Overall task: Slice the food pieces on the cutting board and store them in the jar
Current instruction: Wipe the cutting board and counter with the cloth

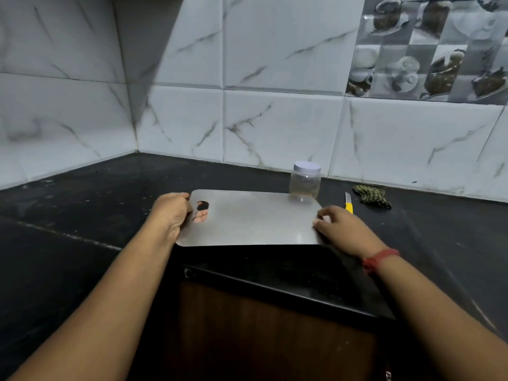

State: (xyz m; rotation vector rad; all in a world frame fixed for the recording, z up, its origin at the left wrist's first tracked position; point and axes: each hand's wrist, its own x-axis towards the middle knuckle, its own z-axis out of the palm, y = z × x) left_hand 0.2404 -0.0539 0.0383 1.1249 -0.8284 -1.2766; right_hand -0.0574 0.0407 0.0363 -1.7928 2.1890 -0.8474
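Nearest the camera, below both forearms, a brown wooden cabinet front [275,334] sits under the edge of the black worktop [68,215], which runs into a corner of white marble-look wall tiles [275,119]; a panel of printed tiles showing cups and desserts [428,48] is set into the wall up and to the right of the hands.

Between the hands lies a steel cutting board [253,218], its surface bare, with a handle hole at its left end. Just beyond its far right corner, past the right hand, stands a clear jar [305,180] with a pale lid on; its contents are too dim to tell. Right of the right hand lies a knife [349,203] with a yellow handle, and beyond that a crumpled dark green striped cloth [372,196], apart from the board.

The left hand [171,211] grips the board's left end, with fingers curled under it and showing through the hole. The right hand [341,229] holds the board's right edge, fingertips bent onto it. A red thread band [378,259] circles the right wrist.
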